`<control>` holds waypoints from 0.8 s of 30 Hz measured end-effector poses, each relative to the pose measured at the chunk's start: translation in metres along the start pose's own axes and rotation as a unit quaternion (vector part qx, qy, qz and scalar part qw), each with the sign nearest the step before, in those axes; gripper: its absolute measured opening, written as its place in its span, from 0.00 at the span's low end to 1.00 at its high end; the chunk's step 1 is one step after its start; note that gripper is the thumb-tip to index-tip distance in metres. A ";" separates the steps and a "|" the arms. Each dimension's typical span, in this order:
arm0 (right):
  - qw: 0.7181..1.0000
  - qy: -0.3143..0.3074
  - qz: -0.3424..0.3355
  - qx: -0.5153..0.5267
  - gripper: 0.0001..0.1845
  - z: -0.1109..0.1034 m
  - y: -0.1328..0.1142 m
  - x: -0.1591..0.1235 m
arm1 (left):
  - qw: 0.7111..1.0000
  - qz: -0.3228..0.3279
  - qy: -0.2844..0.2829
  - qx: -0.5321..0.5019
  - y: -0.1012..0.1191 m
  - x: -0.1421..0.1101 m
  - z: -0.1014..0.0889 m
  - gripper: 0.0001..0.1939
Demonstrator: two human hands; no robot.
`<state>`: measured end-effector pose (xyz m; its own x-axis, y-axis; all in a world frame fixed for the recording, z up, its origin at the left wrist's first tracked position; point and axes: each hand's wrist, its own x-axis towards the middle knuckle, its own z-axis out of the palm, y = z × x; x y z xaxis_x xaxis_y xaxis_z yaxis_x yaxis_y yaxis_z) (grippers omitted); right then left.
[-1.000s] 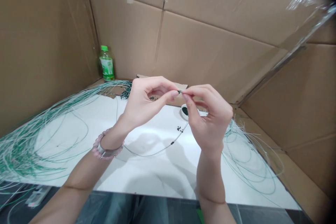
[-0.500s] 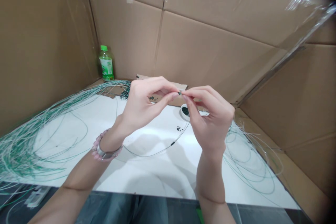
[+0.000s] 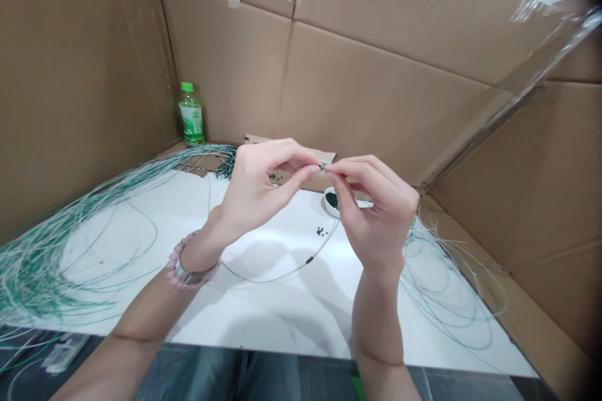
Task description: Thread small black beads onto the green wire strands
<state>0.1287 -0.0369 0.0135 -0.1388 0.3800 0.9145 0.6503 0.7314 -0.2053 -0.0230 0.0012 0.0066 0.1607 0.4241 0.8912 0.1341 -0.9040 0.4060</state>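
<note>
My left hand and my right hand meet fingertip to fingertip above the white table. Both pinch at a tiny dark green piece, which looks like the end of a thin wire; its detail is too small to make out. A thin wire hangs in a loop under my hands, with small black beads threaded on it. Behind my right hand, partly covered, sits a white cup of small dark beads. Several loose black beads lie in front of it.
A big bundle of green and white wires spreads over the left side. More wires coil at the right. A green bottle stands in the back left corner. Cardboard walls enclose the white table.
</note>
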 end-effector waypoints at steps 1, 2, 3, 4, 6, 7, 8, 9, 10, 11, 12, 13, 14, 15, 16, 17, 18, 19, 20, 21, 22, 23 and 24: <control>1.000 -0.001 -0.001 -0.001 0.07 0.000 0.000 0.000 | 1.000 -0.002 0.000 -0.001 0.000 0.000 0.000 0.02; 1.000 -0.002 -0.003 -0.001 0.07 0.000 0.001 0.000 | 1.000 -0.005 0.000 -0.001 0.000 0.000 0.000 0.02; 1.000 -0.001 -0.005 -0.002 0.07 0.000 0.001 0.000 | 1.000 -0.007 0.000 0.000 0.000 0.000 0.000 0.02; 1.000 0.000 -0.008 -0.003 0.07 0.000 0.001 0.000 | 1.000 -0.010 -0.001 -0.001 -0.001 0.000 0.000 0.02; 1.000 0.002 -0.013 -0.004 0.07 -0.001 0.002 0.000 | 1.000 -0.016 -0.001 -0.003 -0.001 -0.001 0.000 0.02; 1.000 0.001 -0.014 -0.006 0.07 -0.001 0.002 -0.001 | 1.000 -0.018 -0.001 -0.003 -0.001 -0.001 0.000 0.02; 1.000 -0.001 -0.014 -0.008 0.07 -0.001 0.002 -0.001 | 1.000 -0.020 -0.001 -0.004 -0.001 -0.001 0.000 0.02; 1.000 -0.001 -0.013 -0.010 0.07 -0.001 0.002 -0.001 | 1.000 -0.021 -0.003 -0.003 -0.001 -0.001 0.000 0.02; 1.000 -0.001 -0.013 -0.012 0.07 0.000 0.002 -0.001 | 1.000 -0.021 -0.004 -0.002 -0.001 -0.001 0.000 0.02; 1.000 -0.001 -0.013 -0.014 0.07 -0.001 0.003 -0.001 | 1.000 -0.020 -0.006 0.000 0.000 0.000 0.000 0.03; 1.000 0.000 -0.013 -0.017 0.07 -0.001 0.003 -0.001 | 1.000 -0.018 -0.009 0.003 0.000 0.000 0.000 0.03; 1.000 0.000 -0.014 -0.020 0.07 -0.001 0.003 -0.001 | 1.000 -0.016 -0.013 0.007 0.000 0.000 -0.001 0.04; 1.000 0.000 -0.014 -0.021 0.07 -0.001 0.003 0.000 | 1.000 -0.013 -0.017 0.011 0.000 0.000 -0.001 0.04; 1.000 -0.001 -0.013 -0.020 0.07 -0.001 0.003 0.000 | 1.000 -0.010 -0.021 0.017 0.000 0.000 -0.001 0.04; 1.000 -0.002 -0.012 -0.018 0.07 -0.002 0.002 0.000 | 0.999 -0.007 -0.023 0.022 0.000 0.000 -0.002 0.04; 1.000 -0.002 -0.010 -0.014 0.07 -0.002 0.002 0.000 | 0.999 -0.005 -0.025 0.026 0.000 0.000 -0.002 0.04; 1.000 -0.002 -0.007 -0.009 0.07 -0.002 0.002 0.000 | 0.999 -0.003 -0.026 0.028 0.000 0.000 -0.002 0.04; 1.000 -0.002 -0.004 -0.004 0.07 -0.002 0.001 0.000 | 0.999 -0.003 -0.027 0.029 0.000 0.000 -0.003 0.04; 1.000 -0.002 -0.002 0.000 0.07 -0.002 0.001 0.001 | 0.999 -0.003 -0.027 0.029 0.000 0.000 -0.003 0.04; 1.000 -0.001 -0.001 0.002 0.07 -0.002 0.001 0.001 | 0.999 -0.005 -0.028 0.028 0.000 0.000 -0.002 0.04; 1.000 0.000 -0.002 0.003 0.07 -0.002 0.000 0.001 | 0.999 -0.007 -0.027 0.026 0.000 0.000 -0.002 0.04; 1.000 0.000 -0.004 0.002 0.07 -0.001 0.000 0.001 | 0.999 -0.009 -0.024 0.024 0.000 0.000 -0.002 0.04; 1.000 0.000 -0.006 0.001 0.07 -0.001 0.000 0.001 | 0.999 -0.012 -0.022 0.022 0.001 0.000 -0.002 0.04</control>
<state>0.1292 -0.0371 0.0153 -0.1457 0.3715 0.9169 0.6475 0.7365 -0.1955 -0.0245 0.0004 0.0069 0.1991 0.4477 0.8717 0.1807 -0.8911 0.4164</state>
